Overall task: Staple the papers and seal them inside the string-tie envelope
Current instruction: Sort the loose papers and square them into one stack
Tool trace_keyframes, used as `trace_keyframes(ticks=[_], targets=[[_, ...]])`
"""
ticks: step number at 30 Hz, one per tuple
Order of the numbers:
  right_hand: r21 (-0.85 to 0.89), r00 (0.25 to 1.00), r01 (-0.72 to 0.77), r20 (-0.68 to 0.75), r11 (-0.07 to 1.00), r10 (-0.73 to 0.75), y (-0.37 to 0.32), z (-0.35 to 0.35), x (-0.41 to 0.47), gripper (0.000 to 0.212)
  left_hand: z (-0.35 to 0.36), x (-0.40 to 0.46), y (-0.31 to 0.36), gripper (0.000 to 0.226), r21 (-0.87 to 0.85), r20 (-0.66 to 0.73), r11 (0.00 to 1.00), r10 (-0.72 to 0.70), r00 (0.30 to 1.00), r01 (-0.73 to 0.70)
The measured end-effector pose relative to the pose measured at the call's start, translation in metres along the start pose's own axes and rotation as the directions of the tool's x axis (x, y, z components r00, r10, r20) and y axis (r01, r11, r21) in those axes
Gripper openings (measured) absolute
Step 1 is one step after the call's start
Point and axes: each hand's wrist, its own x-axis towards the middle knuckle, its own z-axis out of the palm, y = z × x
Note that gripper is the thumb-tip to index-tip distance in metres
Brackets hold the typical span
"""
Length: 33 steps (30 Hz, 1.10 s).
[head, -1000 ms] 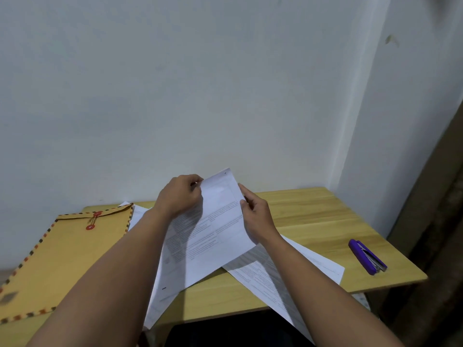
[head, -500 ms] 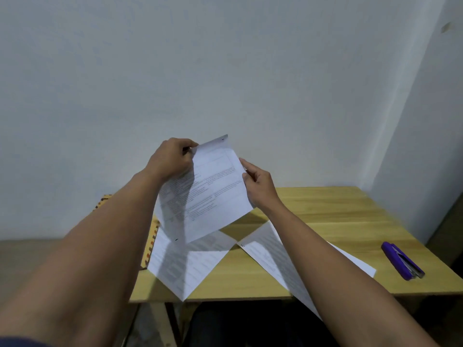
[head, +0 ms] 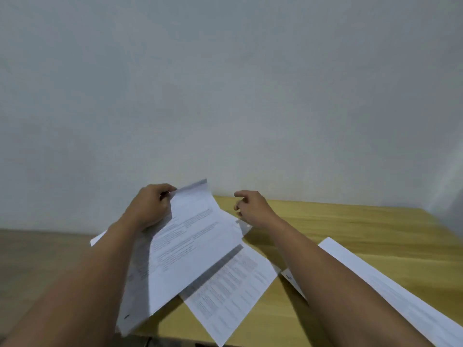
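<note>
My left hand (head: 150, 209) grips the top left corner of a printed white sheet (head: 190, 246) and holds it tilted above the wooden table (head: 350, 226). To the right of that sheet, my right hand (head: 250, 206) hovers off the paper with loosely curled fingers and holds nothing. A second printed sheet (head: 230, 291) lies flat under the held one, near the table's front edge. A third sheet (head: 390, 291) lies on the right, partly under my right forearm. The envelope and the stapler are out of view.
A plain white wall (head: 225, 96) rises right behind the table. The floor (head: 37, 259) shows at the left beyond the table's edge. Bare wood shows at the table's back right.
My right hand has let go of the sheet's right edge and moved right. The sheet has dropped lower, held by my left hand alone. The view swung left, and the stapler left the picture.
</note>
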Motion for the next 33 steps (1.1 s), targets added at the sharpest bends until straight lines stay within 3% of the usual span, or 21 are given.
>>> trace_keyframes(ticks=[2,5,8,13,16,20,22,26,33], targets=[[-0.281,0.999,-0.038,-0.012,0.959,0.036,0.011,0.01,0.022,0.052,0.018,-0.004,-0.031,0.025,-0.026,-0.012,0.999,-0.032,0.999,0.032],[-0.511,0.986,-0.094,0.071,0.855,0.151,0.018,0.023,0.044,0.086,0.037,-0.003,-0.059,0.029,-0.069,0.006,0.993,-0.095,0.995,0.095],[-0.622,0.973,-0.101,0.102,0.776,0.207,0.017,0.03,0.055,0.076,0.047,0.001,-0.074,0.036,-0.105,0.048,0.987,-0.12,0.992,0.124],[-0.609,0.952,-0.164,0.108,0.776,0.286,0.014,0.031,0.073,0.059,0.06,0.006,-0.098,0.03,-0.11,0.096,0.98,-0.153,0.983,0.164],[-0.585,0.943,-0.203,0.099,0.785,0.317,0.017,0.032,0.078,0.061,0.064,0.004,-0.101,0.031,-0.135,0.117,0.975,-0.159,0.98,0.174],[-0.483,0.967,-0.188,0.061,0.856,0.246,0.026,0.02,0.077,0.045,0.067,0.004,-0.102,0.031,-0.132,0.125,0.975,-0.165,0.978,0.181],[-0.363,0.988,-0.151,-0.035,0.919,0.148,0.031,0.012,0.074,0.044,0.068,0.002,-0.096,0.03,-0.126,0.132,0.975,-0.165,0.977,0.182],[-0.189,0.955,-0.034,-0.295,0.981,-0.023,0.029,-0.006,0.06,0.015,0.072,-0.003,-0.085,0.031,-0.075,0.163,0.983,-0.151,0.975,0.165],[-0.15,0.881,-0.001,-0.467,0.989,-0.07,0.021,-0.065,0.04,0.018,0.067,-0.004,-0.068,0.029,-0.059,0.131,0.986,-0.145,0.981,0.154]])
